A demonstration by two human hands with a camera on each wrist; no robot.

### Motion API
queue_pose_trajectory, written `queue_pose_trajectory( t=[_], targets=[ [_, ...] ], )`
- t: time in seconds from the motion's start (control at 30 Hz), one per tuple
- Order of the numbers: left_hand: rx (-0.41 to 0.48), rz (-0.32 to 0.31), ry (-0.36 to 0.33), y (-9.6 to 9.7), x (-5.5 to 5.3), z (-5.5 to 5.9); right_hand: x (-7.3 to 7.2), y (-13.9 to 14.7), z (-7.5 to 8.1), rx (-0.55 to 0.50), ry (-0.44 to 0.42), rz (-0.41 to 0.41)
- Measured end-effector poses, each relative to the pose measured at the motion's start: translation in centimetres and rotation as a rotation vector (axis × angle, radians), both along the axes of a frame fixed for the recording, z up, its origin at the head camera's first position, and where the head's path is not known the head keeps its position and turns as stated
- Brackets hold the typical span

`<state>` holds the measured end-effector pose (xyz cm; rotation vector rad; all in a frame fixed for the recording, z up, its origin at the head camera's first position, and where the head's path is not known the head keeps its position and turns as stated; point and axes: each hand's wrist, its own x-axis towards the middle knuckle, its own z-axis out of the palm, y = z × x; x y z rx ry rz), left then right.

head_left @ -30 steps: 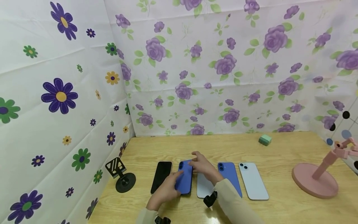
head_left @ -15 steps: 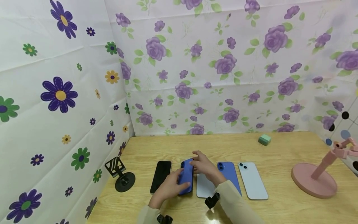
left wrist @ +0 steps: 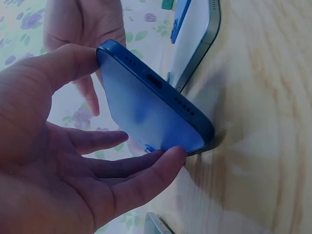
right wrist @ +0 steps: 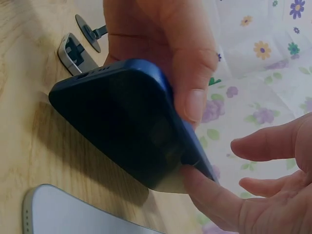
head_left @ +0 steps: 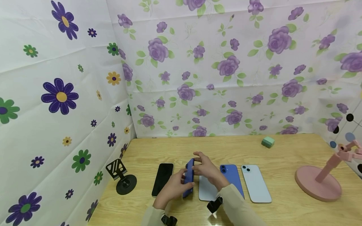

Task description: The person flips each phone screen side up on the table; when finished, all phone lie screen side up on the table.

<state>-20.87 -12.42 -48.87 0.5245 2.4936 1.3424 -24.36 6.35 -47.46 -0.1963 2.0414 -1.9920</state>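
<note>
A blue smartphone (head_left: 189, 174) is tilted up on its long edge, nearly edge-on in the head view. My left hand (head_left: 173, 187) holds it by its edges, thumb on the upper edge and fingertips low. The left wrist view shows its blue back (left wrist: 146, 107) and charging port. In the right wrist view the phone's dark screen (right wrist: 117, 122) faces that camera. My right hand (head_left: 208, 171) touches the screen side near the far end with one digit (right wrist: 209, 195), its other fingers spread apart from the phone.
A black-screened phone (head_left: 162, 179) lies left. To the right lie a pale phone (head_left: 207, 190), partly under my right arm, another blue phone (head_left: 233, 177) and a white phone (head_left: 256, 183). Black stand (head_left: 126, 184), pink stand (head_left: 318, 182) and green block (head_left: 267, 141) stand farther out.
The blue phone has gone from lying nearly flat, back up, to standing steeply on its long edge. My left thumb has moved onto its edge; the right hand has barely shifted.
</note>
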Motion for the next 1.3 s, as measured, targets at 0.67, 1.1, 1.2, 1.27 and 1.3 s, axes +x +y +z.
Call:
queue_pose_trajectory(
  t=[0.67,1.1,1.2,1.27,1.3],
  targets=[
    [0.165,0.015,-0.107,-1.4,0.1,0.4,0.4,-1.3,-1.6,0.051,-0.011,0.078],
    [0.216,0.017,-0.108,-1.5,0.0,0.3,0.6,-1.8,-1.6,0.085,-0.096,0.071],
    [0.231,0.021,-0.123,-1.5,0.0,0.4,0.5,-1.9,-1.5,0.105,-0.095,0.064],
    [0.233,0.026,-0.123,-1.5,0.0,0.4,0.5,-1.9,-1.5,0.125,-0.093,0.062],
    [0.234,0.027,-0.123,-1.5,0.0,0.3,0.6,-1.9,-1.5,0.133,-0.092,0.064]
  ],
)
